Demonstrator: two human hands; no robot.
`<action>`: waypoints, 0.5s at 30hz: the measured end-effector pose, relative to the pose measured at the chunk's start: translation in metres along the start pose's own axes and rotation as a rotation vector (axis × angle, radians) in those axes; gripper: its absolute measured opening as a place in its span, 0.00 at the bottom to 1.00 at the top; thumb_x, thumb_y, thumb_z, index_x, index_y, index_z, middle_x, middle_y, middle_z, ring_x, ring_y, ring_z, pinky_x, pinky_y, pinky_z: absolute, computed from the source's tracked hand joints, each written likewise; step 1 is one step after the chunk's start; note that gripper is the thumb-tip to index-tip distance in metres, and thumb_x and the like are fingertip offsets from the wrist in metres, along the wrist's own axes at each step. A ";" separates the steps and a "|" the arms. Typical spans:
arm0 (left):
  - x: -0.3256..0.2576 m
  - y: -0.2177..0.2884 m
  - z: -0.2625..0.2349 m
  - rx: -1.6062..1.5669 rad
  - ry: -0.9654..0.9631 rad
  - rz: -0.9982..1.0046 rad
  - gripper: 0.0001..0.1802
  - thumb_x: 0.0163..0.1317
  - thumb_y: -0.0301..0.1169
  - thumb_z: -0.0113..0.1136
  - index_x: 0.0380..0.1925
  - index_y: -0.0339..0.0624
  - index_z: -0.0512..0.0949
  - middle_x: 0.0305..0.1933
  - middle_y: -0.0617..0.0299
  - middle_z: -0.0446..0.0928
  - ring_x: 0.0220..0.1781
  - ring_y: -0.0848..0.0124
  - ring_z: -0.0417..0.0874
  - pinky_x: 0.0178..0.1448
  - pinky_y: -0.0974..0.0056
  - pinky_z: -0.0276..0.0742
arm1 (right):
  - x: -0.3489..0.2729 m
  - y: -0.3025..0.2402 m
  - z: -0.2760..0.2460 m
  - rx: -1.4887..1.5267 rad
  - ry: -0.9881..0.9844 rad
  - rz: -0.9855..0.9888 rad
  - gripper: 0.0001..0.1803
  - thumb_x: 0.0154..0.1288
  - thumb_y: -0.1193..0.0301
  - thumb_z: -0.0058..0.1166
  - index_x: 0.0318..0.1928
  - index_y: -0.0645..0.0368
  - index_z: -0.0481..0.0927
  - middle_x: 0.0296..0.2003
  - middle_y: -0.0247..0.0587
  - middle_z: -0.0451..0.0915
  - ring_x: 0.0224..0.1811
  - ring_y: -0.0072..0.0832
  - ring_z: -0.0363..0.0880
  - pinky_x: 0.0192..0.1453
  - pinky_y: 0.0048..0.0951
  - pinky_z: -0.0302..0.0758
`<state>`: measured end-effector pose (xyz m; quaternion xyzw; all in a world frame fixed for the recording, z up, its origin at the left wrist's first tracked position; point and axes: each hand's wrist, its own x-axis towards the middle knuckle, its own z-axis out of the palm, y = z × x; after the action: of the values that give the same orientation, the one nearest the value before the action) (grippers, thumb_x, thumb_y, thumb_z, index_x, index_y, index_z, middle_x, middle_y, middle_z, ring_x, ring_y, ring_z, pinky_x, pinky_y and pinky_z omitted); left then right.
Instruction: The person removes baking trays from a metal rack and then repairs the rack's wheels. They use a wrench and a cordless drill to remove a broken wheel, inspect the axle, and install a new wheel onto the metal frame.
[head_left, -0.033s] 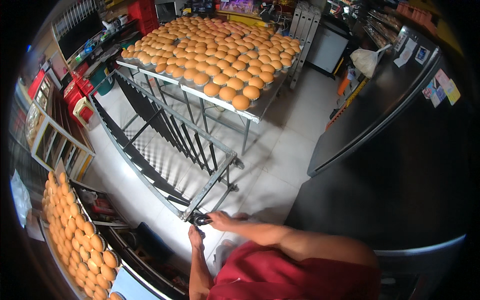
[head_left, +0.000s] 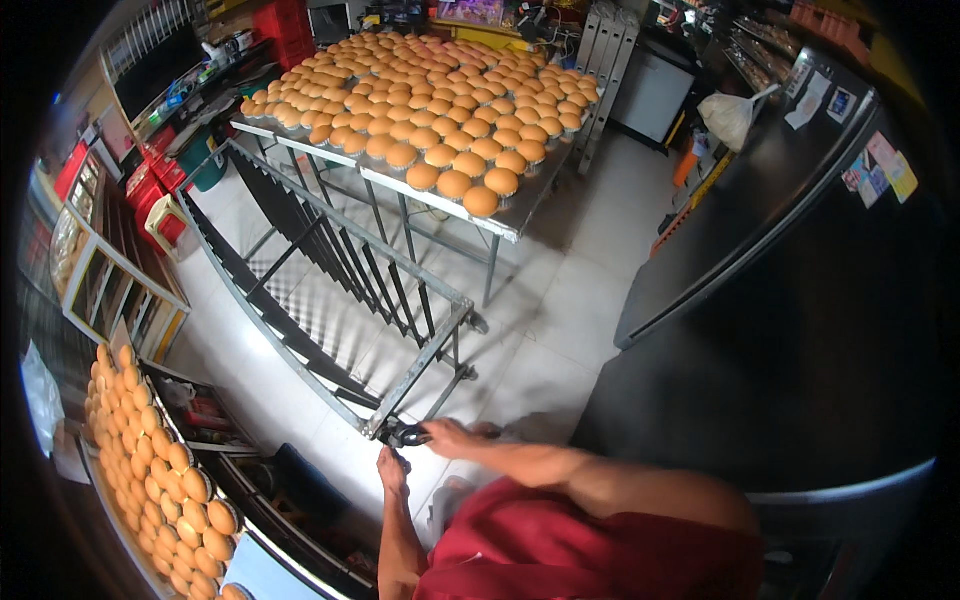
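A grey metal tray rack (head_left: 411, 372) with rows of dark slats lies on its side on the floor before me. At its near corner is a dark round part that looks like a caster wheel (head_left: 408, 436). My right hand (head_left: 449, 438) is closed on the right side of this wheel. Just below the same corner, my left hand (head_left: 392, 470) is closed with the thumb up, by a small dark piece that I cannot make out. Two more casters (head_left: 478, 323) show at the rack's right end.
Beyond the rack stands a metal table (head_left: 510, 232) covered with round golden cupcakes (head_left: 455, 186). More cupcakes (head_left: 180, 490) fill a surface at the lower left. A large dark refrigerator (head_left: 760, 330) borders the right side. A glass-fronted case (head_left: 125, 290) is at the left.
The right hand and the dark wheel have shifted very slightly to the right. Everything else looks the same.
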<state>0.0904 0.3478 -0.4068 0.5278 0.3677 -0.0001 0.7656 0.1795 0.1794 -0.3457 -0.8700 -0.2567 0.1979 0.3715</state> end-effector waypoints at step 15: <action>-0.055 0.013 0.045 0.709 0.194 0.444 0.18 0.70 0.35 0.59 0.51 0.33 0.73 0.45 0.48 0.78 0.37 0.60 0.78 0.44 0.57 0.75 | -0.153 0.219 -0.161 -0.069 0.187 0.776 0.21 0.57 0.61 0.65 0.48 0.57 0.84 0.46 0.54 0.84 0.51 0.49 0.82 0.57 0.45 0.79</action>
<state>0.0805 0.2956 -0.3577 0.8222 0.2927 0.0877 0.4803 0.2110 -0.1286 -0.3816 -0.9286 0.1194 0.2348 0.2613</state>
